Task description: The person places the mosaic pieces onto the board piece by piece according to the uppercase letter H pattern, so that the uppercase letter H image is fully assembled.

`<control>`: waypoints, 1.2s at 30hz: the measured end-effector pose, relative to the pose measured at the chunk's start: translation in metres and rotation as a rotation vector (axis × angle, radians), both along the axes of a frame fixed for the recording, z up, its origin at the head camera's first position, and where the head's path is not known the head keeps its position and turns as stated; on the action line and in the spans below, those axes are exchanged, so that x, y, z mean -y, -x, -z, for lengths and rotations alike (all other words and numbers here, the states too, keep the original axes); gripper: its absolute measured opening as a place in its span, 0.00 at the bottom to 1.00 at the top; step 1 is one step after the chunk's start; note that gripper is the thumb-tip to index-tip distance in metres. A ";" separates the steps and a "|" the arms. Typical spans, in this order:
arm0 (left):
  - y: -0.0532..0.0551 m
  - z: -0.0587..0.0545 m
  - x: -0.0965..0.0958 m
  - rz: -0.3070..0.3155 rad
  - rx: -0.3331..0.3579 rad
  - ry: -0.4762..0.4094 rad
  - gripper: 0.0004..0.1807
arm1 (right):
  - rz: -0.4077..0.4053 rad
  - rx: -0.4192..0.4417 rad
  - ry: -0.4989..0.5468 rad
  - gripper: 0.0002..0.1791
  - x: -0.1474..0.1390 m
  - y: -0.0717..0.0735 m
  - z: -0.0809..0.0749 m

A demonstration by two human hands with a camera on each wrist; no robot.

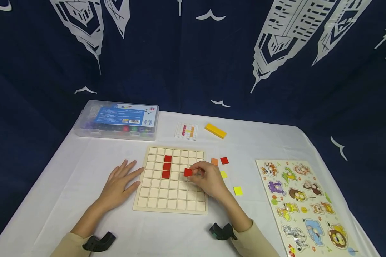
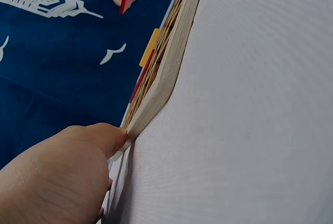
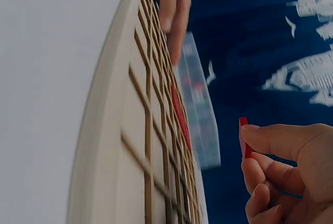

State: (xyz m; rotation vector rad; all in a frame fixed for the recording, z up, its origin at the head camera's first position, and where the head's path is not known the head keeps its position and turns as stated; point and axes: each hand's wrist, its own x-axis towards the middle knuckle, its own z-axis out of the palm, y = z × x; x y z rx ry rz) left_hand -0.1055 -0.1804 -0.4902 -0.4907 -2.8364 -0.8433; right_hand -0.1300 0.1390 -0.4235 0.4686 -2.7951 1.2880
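Above the grid board [image 1: 170,180], right hand [image 1: 209,178] pinches red tile [image 1: 188,172]; left hand [image 1: 119,182] lies flat

Right hand [image 1: 209,180] pinches red tile [image 1: 188,172] over grid board [image 1: 172,203]

A white table [image 1: 83,171] fills the lower frame. At its centre lies a grid board [image 1: 172,194]. Upper left sits a clear box [image 1: 115,121]; above the board, a pattern card [image 1: 186,131] and yellow bar [image 1: 215,130]. Loose tiles [image 1: 224,160] lie right of the board, an animal puzzle [image 1: 303,207] at far right.
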 end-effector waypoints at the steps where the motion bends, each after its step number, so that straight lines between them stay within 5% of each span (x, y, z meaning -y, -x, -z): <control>1: 0.000 0.000 0.000 0.001 0.002 0.001 0.26 | -0.017 0.001 -0.001 0.10 0.008 0.000 0.000; 14: 0.001 -0.001 0.001 -0.001 -0.002 0.017 0.26 | -0.125 0.045 -0.126 0.10 0.064 -0.006 0.021; 27: 0.001 0.000 0.002 -0.004 -0.005 0.012 0.26 | -0.126 0.057 -0.145 0.12 0.068 -0.004 0.024; 36: 0.001 0.001 0.002 -0.001 -0.024 0.013 0.26 | -0.152 0.030 -0.031 0.12 0.043 0.001 0.009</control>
